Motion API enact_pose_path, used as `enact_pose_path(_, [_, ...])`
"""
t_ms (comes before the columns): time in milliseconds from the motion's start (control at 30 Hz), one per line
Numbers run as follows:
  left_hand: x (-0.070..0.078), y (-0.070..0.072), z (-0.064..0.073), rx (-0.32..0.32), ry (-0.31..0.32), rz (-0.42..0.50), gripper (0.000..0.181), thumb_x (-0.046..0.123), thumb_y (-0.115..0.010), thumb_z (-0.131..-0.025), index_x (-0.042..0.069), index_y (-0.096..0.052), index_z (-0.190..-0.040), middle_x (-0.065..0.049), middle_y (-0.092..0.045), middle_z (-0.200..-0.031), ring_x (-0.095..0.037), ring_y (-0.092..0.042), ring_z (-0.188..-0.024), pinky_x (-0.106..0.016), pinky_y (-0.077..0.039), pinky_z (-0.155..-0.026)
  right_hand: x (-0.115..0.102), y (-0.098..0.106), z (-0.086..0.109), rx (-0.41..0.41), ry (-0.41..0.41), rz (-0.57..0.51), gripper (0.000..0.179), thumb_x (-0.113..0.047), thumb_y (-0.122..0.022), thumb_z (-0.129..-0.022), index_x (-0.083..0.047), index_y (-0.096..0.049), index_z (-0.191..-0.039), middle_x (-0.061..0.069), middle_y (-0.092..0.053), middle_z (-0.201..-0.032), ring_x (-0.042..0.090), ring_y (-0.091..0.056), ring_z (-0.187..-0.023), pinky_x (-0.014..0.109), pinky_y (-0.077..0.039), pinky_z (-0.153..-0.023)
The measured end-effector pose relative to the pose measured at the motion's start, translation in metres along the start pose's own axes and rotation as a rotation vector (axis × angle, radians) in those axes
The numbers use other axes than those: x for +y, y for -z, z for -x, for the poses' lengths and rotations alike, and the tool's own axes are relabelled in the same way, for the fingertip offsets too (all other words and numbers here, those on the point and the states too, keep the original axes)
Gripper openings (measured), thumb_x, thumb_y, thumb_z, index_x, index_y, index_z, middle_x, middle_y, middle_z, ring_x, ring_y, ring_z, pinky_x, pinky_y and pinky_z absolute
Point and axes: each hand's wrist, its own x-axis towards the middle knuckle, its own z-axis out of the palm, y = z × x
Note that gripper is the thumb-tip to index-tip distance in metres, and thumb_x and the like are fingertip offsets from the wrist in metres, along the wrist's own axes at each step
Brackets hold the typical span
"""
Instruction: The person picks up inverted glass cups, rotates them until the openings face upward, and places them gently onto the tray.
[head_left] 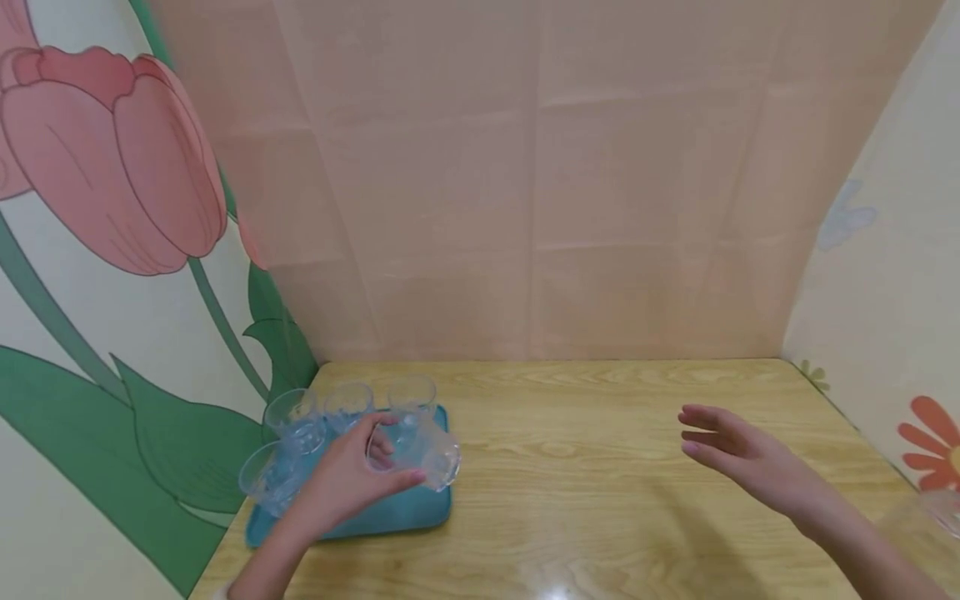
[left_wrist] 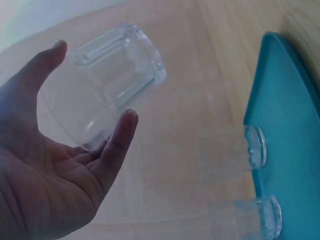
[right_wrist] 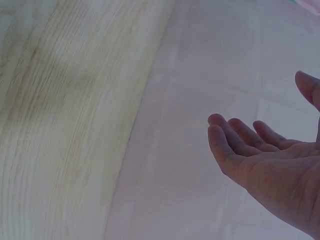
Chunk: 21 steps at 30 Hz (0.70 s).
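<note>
My left hand (head_left: 348, 471) grips a clear glass (head_left: 441, 460) near its rim, thumb on one side and fingers on the other. The glass lies tilted in the hand, its thick ribbed base (left_wrist: 147, 55) pointing away from the palm. Beneath it is a blue tray (head_left: 405, 512), on which several more clear glasses (head_left: 298, 421) stand with their mouths up. Off to the right, my right hand (head_left: 757, 462) hovers above the table with nothing in it. Its fingers (right_wrist: 232, 140) are relaxed and slightly bent, the thumb apart from them.
The tray sits at the left of a wood-grain table (head_left: 562, 467). Behind the table hangs a creased pinkish cloth (head_left: 540, 183). Walls with painted flowers close in both sides. Part of a transparent object (head_left: 941, 510) shows at the right edge, beside my right forearm.
</note>
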Motion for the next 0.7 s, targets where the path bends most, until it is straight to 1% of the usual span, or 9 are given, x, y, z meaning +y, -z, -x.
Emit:
enact_pose_path(67, [-0.002, 0.003, 0.001, -0.002, 0.008, -0.012, 0.086, 0.054, -0.089, -0.07, 0.017, -0.053, -0.14, -0.001, -0.064, -0.104, -0.015, -0.062, -0.097, -0.036, -0.054, -0.073, 0.006, 0.004, 0.001, 0.006, -0.022, 0.016, 0.058, -0.03, -0.058, -0.105, -0.004, -0.037, -0.153, 0.022, -0.046, -0.151, -0.014, -0.052, -0.114, 0.016, -0.049, -0.082])
enact_pose_path(333, [-0.013, 0.014, 0.007, -0.035, 0.065, -0.056, 0.096, 0.056, -0.089, -0.07, 0.013, -0.048, -0.146, -0.007, -0.065, -0.114, -0.019, -0.062, -0.1, -0.038, -0.055, -0.073, 0.033, 0.023, 0.008, -0.016, -0.087, 0.058, 0.063, -0.032, -0.055, -0.106, 0.002, -0.031, -0.154, 0.03, -0.04, -0.153, -0.02, -0.047, -0.11, 0.019, -0.049, -0.077])
enact_pose_path(467, [-0.02, 0.017, 0.008, -0.033, 0.087, -0.087, 0.097, 0.055, -0.089, -0.069, 0.013, -0.048, -0.146, -0.008, -0.066, -0.113, -0.02, -0.063, -0.1, -0.038, -0.054, -0.072, 0.047, 0.034, 0.01, -0.016, -0.105, 0.097, 0.066, -0.033, -0.054, -0.106, 0.005, -0.027, -0.154, 0.034, -0.037, -0.152, -0.024, -0.041, -0.106, 0.018, -0.049, -0.074])
enact_pose_path(600, [-0.026, 0.02, 0.008, -0.021, 0.103, -0.151, 0.1, 0.056, -0.09, -0.068, 0.011, -0.047, -0.147, -0.008, -0.065, -0.111, -0.019, -0.062, -0.095, -0.037, -0.052, -0.069, 0.062, 0.046, 0.012, 0.011, -0.124, 0.136, 0.069, -0.034, -0.054, -0.106, 0.009, -0.026, -0.153, 0.039, -0.036, -0.149, -0.027, -0.038, -0.1, 0.016, -0.047, -0.071])
enact_pose_path(700, [-0.032, 0.022, 0.008, -0.014, 0.112, -0.183, 0.102, 0.056, -0.09, -0.068, 0.01, -0.046, -0.148, -0.008, -0.064, -0.111, -0.019, -0.061, -0.093, -0.037, -0.051, -0.068, 0.073, 0.056, 0.014, 0.029, -0.147, 0.18, 0.071, -0.034, -0.054, -0.106, 0.012, -0.026, -0.151, 0.041, -0.036, -0.147, -0.028, -0.036, -0.096, 0.018, -0.047, -0.07])
